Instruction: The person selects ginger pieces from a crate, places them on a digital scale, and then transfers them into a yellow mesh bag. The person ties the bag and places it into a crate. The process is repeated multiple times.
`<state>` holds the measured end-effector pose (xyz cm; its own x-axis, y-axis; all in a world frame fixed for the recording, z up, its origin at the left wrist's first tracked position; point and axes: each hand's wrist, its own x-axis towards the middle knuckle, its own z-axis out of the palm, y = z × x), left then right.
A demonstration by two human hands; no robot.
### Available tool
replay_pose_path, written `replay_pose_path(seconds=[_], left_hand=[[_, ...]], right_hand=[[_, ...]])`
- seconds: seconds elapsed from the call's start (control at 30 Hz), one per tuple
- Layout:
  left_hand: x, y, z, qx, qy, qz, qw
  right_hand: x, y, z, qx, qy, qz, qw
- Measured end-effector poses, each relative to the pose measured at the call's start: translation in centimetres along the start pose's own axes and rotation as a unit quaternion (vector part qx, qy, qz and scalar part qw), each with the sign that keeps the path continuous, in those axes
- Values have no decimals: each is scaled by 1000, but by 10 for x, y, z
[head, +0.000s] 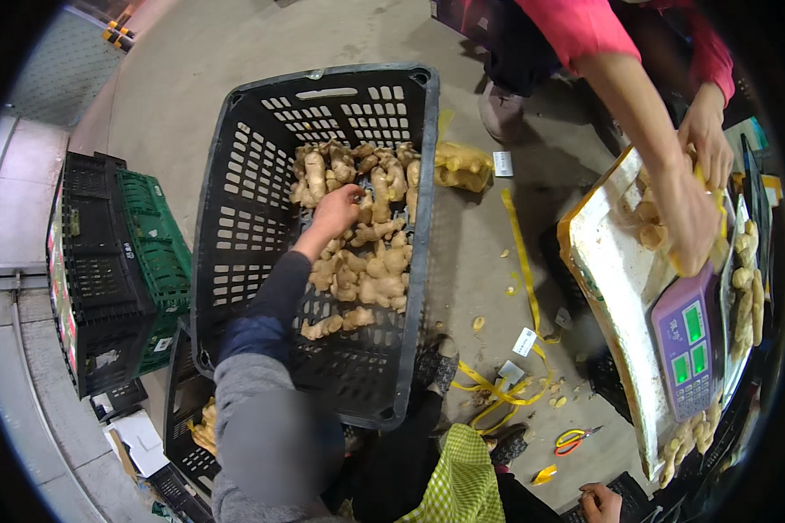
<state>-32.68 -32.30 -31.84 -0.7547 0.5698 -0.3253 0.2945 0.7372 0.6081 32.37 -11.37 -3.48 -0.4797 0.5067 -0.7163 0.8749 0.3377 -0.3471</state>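
Observation:
A large black plastic crate (pixel 422 261) holds many pieces of ginger root (pixel 383 274). My left hand (pixel 335 212), in a grey and navy sleeve, reaches into it, fingers bent at the ginger; whether it grips a piece is unclear. Low at the right edge of the view, my right hand (pixel 600 503) is partly visible with curled fingers beside a black crate; its palm is hidden. Across from me a person in a pink top bends over a white foam tray (pixel 618 261), both hands on yellow netting and ginger. A purple digital scale (pixel 683 353) sits by that tray.
Beyond the crate lies a yellow net bag of ginger (pixel 461 167). Yellow strips (pixel 520 255), tags and red-and-yellow scissors (pixel 570 441) are on the floor. Stacked black and green crates (pixel 150 242) stand at the left. More ginger (pixel 746 287) lies past the scale.

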Motion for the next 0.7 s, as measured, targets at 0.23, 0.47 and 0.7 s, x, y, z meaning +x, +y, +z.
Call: replay_pose_path(seconds=[0.23,0.47,0.7], left_hand=[[35,33,50,142,-29,-153,978],[55,30,51,156,-121,-219,956],[31,21,43,92,-10,-134,987]], right_hand=[[0,-12,-5,28,-5,46,999],[3,-19,-6,26,12,4,1000],[-6,-8,-9,22,-11,50,998]])
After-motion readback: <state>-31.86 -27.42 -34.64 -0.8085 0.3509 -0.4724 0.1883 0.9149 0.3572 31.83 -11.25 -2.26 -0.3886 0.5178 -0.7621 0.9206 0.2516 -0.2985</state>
